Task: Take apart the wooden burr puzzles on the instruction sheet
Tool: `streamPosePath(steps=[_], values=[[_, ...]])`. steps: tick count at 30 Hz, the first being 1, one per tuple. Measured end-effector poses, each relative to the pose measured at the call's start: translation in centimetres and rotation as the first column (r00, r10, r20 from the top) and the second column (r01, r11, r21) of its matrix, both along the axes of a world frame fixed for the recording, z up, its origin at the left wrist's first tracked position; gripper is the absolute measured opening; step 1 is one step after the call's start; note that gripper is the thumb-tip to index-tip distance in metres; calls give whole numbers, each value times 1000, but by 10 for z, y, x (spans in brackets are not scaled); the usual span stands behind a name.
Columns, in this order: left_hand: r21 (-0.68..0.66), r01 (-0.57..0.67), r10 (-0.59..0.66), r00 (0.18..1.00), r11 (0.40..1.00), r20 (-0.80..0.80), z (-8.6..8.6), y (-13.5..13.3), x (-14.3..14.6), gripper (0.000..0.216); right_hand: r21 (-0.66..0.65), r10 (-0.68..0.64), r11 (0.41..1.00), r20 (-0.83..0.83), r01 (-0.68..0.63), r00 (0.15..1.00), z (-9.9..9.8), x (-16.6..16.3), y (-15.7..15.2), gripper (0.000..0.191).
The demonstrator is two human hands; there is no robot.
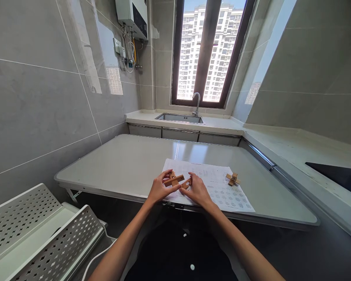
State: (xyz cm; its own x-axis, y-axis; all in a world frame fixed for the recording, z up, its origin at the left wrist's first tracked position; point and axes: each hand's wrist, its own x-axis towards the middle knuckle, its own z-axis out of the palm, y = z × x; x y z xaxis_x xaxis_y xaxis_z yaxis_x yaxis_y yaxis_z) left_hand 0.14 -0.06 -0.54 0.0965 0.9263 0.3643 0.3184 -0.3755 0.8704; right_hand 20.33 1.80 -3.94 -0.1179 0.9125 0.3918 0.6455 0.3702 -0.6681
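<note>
We see a pale folding table (128, 164) pushed against the kitchen counter, and on its near edge lies a printed sheet (222, 191) of small diagrams. Both of our hands rest over the sheet's left part. The left hand (158, 190) is closed around a wooden cross (173, 180) of notched bars, thumb below and fingers above, holding it just over the paper. The right hand (198, 190) pinches a short wooden bar (187, 182) with its fingertips, right beside the cross; whether the two pieces touch we cannot tell. Well to the right on the sheet sits a small assembled wooden knot (233, 179), untouched. We judge the bars light, stiff and smooth, not fragile, though loose joints could slide apart if tipped, so the cross is best held where the bars meet, and the single bar by its long sides, leaving the notches free
</note>
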Motion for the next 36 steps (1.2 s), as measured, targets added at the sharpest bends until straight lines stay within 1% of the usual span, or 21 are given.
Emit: streamPosePath(steps=[2, 8, 14, 17, 19, 22, 24, 26, 29, 32, 36], values=[[-3, 8, -8, 1000, 1000, -7, -1, 1, 0, 75, 19, 11, 1000, 2, -12, 1000, 0, -6, 1, 73], [9, -7, 8, 999, 1000, -44, -4, 3, -2, 75, 21, 62, 998, 18, -62, 998, 2, -19, 0, 67], [22, -12, 14, 998, 1000, -61, -5, 3, -2, 74, 35, 133, 991, -14, -132, 991, -3, -13, 0, 65], [17, -11, 12, 998, 1000, -68, -4, 2, -2, 75, 64, 188, 981, -95, -182, 978, 5, -2, -3, 62], [10, -11, 12, 997, 1000, -71, -4, 2, -2, 76, 62, 222, 975, -179, -214, 959, 16, 4, -8, 53], [1, -5, 5, 998, 1000, -69, -2, 1, -1, 75, 19, 322, 942, -333, -335, 886, 33, 9, -15, 36], [1, 9, -9, 998, 1000, -69, 0, -1, 0, 73, 11, 342, 929, -402, -369, 849, 39, 7, -18, 31], [7, 22, -21, 997, 1000, -80, 1, -2, 0, 70, 4, 327, 932, -442, -362, 835, 39, 4, -18, 30], [19, 32, -30, 994, 999, -101, 3, -4, 0, 64, -9, 314, 932, -480, -363, 819, 35, 0, -16, 33], [31, 37, -33, 992, 999, -124, 4, -4, 1, 59, -6, 336, 919, -511, -394, 791, 32, 1, -15, 35], [34, 21, -16, 989, 999, -144, 4, -2, 2, 53, -3, 365, 899, -547, -438, 753, 35, 5, -17, 33]])
